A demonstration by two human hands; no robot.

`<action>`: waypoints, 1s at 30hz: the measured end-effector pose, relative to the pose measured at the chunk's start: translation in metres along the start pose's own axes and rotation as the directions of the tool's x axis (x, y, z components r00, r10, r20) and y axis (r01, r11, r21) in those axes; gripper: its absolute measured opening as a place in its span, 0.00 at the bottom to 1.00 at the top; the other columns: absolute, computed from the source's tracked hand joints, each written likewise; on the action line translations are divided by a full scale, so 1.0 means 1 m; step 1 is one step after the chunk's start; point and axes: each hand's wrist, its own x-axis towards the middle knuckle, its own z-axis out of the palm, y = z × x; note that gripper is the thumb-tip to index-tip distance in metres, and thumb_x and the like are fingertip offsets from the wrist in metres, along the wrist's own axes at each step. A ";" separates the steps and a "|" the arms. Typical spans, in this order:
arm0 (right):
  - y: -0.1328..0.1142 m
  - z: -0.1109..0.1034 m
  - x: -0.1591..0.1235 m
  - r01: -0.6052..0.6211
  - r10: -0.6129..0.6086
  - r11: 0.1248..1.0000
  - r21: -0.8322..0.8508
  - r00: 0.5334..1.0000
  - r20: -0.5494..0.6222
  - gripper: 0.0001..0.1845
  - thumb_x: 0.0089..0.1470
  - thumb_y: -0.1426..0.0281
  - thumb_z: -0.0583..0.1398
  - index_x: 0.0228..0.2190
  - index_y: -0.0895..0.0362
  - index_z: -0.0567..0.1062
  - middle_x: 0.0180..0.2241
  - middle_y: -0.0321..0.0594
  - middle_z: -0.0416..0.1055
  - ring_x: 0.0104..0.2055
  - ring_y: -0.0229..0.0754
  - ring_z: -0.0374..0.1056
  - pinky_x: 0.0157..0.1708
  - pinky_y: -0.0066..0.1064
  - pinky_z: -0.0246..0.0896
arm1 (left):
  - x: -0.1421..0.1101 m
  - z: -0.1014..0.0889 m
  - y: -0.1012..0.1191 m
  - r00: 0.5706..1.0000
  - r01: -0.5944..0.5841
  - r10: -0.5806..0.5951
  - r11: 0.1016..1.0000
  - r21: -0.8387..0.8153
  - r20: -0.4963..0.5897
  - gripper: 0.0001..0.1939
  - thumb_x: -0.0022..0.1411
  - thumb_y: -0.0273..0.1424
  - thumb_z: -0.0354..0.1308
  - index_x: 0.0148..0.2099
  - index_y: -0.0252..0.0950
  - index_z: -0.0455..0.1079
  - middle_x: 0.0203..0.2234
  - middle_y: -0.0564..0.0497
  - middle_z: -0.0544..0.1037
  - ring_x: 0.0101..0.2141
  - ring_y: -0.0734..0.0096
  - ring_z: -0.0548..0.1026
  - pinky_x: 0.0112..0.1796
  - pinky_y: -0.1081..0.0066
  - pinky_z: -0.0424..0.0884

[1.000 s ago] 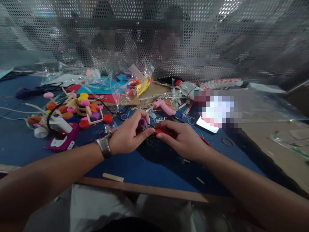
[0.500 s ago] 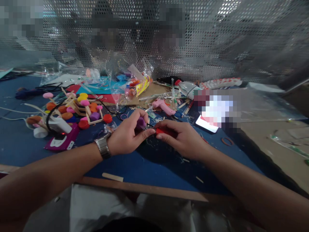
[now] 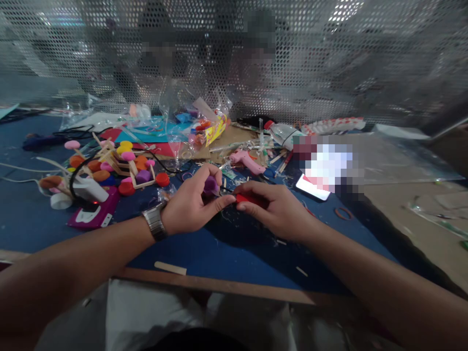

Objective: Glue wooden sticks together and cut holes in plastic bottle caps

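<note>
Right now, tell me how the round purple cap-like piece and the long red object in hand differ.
The purple piece looks rounded, the red object elongated. The left hand holds the purple piece; the right hand holds the red object. Both are partly hidden.

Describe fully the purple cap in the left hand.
The purple cap is round and looks like plastic. The left hand holds it in the curl of thumb and fingers, over the table, hiding part of it. A thin dark piece shows close by, toward the right hand; whether it touches the cap is unclear.
</note>
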 end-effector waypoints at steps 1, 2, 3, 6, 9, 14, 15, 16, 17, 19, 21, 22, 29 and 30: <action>0.000 0.000 0.000 -0.002 0.002 1.000 -0.001 1.000 -0.002 0.15 0.62 0.58 0.61 0.41 0.57 0.78 0.34 0.40 0.80 0.32 0.42 0.72 0.33 0.31 0.63 | 0.000 0.000 0.001 1.000 0.004 -0.004 1.000 -0.004 -0.003 0.15 0.64 0.39 0.63 0.41 0.37 0.60 0.29 0.56 0.65 0.26 0.76 0.64 0.28 0.73 0.64; 0.000 0.000 0.000 -0.003 0.002 1.000 -0.003 1.000 -0.004 0.15 0.62 0.58 0.62 0.41 0.57 0.78 0.34 0.40 0.80 0.32 0.41 0.72 0.33 0.31 0.63 | 0.000 0.000 0.001 1.000 0.010 -0.010 1.000 -0.009 -0.007 0.15 0.64 0.38 0.63 0.41 0.37 0.60 0.29 0.56 0.65 0.26 0.77 0.64 0.28 0.74 0.64; 0.000 0.000 0.000 -0.002 0.002 1.000 -0.008 1.000 -0.006 0.15 0.62 0.58 0.62 0.41 0.57 0.78 0.35 0.40 0.80 0.32 0.41 0.72 0.34 0.31 0.63 | 0.000 0.000 0.001 1.000 0.013 -0.014 1.000 -0.012 -0.012 0.15 0.64 0.38 0.63 0.41 0.38 0.60 0.29 0.56 0.65 0.26 0.77 0.64 0.28 0.74 0.64; 0.000 0.000 0.000 0.000 0.000 1.000 -0.030 1.000 -0.011 0.15 0.62 0.58 0.62 0.42 0.57 0.78 0.35 0.41 0.80 0.32 0.42 0.72 0.35 0.32 0.63 | 0.000 0.000 0.001 1.000 0.014 -0.014 1.000 0.007 -0.022 0.15 0.65 0.39 0.62 0.42 0.38 0.60 0.29 0.56 0.65 0.26 0.77 0.64 0.28 0.73 0.64; 0.001 0.001 -0.001 -0.001 0.000 0.999 -0.048 1.000 -0.016 0.16 0.61 0.58 0.62 0.42 0.57 0.77 0.36 0.42 0.80 0.32 0.43 0.72 0.35 0.33 0.64 | -0.001 0.001 -0.001 1.000 0.018 -0.018 0.998 0.054 -0.015 0.15 0.65 0.40 0.62 0.43 0.38 0.60 0.29 0.56 0.65 0.26 0.76 0.63 0.28 0.72 0.63; 0.001 0.002 0.000 0.006 -0.006 0.999 -0.039 1.000 -0.003 0.15 0.62 0.58 0.61 0.41 0.57 0.77 0.34 0.41 0.80 0.32 0.42 0.72 0.35 0.33 0.64 | -0.003 0.002 -0.001 0.999 0.005 -0.008 0.998 0.060 0.047 0.13 0.69 0.40 0.57 0.45 0.38 0.59 0.27 0.56 0.65 0.25 0.75 0.63 0.27 0.72 0.62; 0.000 0.002 0.000 0.009 -0.008 0.999 -0.037 1.000 0.003 0.14 0.62 0.59 0.61 0.41 0.57 0.77 0.34 0.41 0.80 0.32 0.43 0.73 0.35 0.33 0.64 | -0.003 0.002 -0.001 0.998 -0.002 -0.001 0.998 0.058 0.063 0.12 0.69 0.39 0.57 0.45 0.38 0.59 0.27 0.56 0.65 0.24 0.75 0.63 0.27 0.72 0.62; -0.001 0.002 0.000 0.009 -0.009 0.999 -0.037 1.000 0.006 0.14 0.62 0.59 0.61 0.41 0.57 0.77 0.34 0.41 0.80 0.33 0.43 0.73 0.35 0.33 0.64 | -0.003 0.001 -0.001 0.997 -0.009 0.005 0.998 0.057 0.075 0.12 0.70 0.39 0.56 0.45 0.38 0.59 0.27 0.56 0.65 0.25 0.75 0.63 0.27 0.72 0.62; -0.002 0.002 0.000 0.011 -0.011 0.999 -0.037 1.000 0.008 0.14 0.62 0.59 0.61 0.41 0.56 0.77 0.34 0.41 0.80 0.33 0.43 0.73 0.35 0.33 0.65 | -0.003 0.001 0.000 0.997 -0.016 0.011 0.998 0.058 0.082 0.12 0.70 0.38 0.56 0.45 0.38 0.58 0.27 0.56 0.65 0.25 0.74 0.63 0.27 0.71 0.62; -0.003 0.002 0.000 0.013 -0.012 0.999 -0.038 1.000 0.006 0.14 0.62 0.59 0.61 0.41 0.56 0.77 0.35 0.41 0.81 0.34 0.44 0.74 0.36 0.33 0.65 | -0.003 0.001 0.000 0.996 -0.024 0.018 0.998 0.066 0.087 0.11 0.70 0.38 0.56 0.45 0.38 0.58 0.27 0.56 0.66 0.25 0.74 0.64 0.27 0.71 0.62; -0.003 0.002 0.000 0.013 -0.012 0.999 -0.035 1.000 0.007 0.13 0.62 0.59 0.61 0.41 0.56 0.77 0.36 0.41 0.81 0.35 0.45 0.75 0.36 0.34 0.66 | -0.003 0.001 0.000 0.996 -0.025 0.019 0.997 0.072 0.089 0.11 0.70 0.38 0.56 0.45 0.38 0.59 0.28 0.56 0.66 0.24 0.74 0.63 0.27 0.71 0.62; -0.003 0.002 0.000 0.012 -0.012 0.999 -0.032 1.000 0.009 0.13 0.62 0.59 0.61 0.41 0.55 0.77 0.36 0.41 0.81 0.35 0.45 0.75 0.36 0.34 0.66 | -0.003 0.001 0.000 0.996 -0.024 0.018 0.997 0.069 0.085 0.11 0.70 0.38 0.56 0.45 0.38 0.59 0.28 0.56 0.66 0.24 0.74 0.63 0.27 0.71 0.62; -0.002 0.000 0.000 0.007 -0.007 1.000 -0.006 1.000 -0.001 0.15 0.62 0.58 0.62 0.41 0.56 0.78 0.36 0.41 0.81 0.35 0.44 0.74 0.36 0.32 0.65 | -0.002 0.002 0.001 0.999 0.013 -0.012 1.000 -0.021 0.035 0.14 0.66 0.38 0.61 0.44 0.38 0.59 0.27 0.58 0.63 0.24 0.77 0.61 0.26 0.73 0.61; -0.002 0.000 0.000 0.006 -0.006 1.000 -0.005 1.000 -0.003 0.15 0.62 0.57 0.62 0.41 0.57 0.78 0.35 0.41 0.81 0.34 0.43 0.74 0.36 0.32 0.65 | -0.002 0.002 0.002 0.999 0.013 -0.012 1.000 -0.020 0.032 0.14 0.66 0.37 0.62 0.43 0.38 0.59 0.27 0.57 0.63 0.24 0.76 0.62 0.26 0.73 0.61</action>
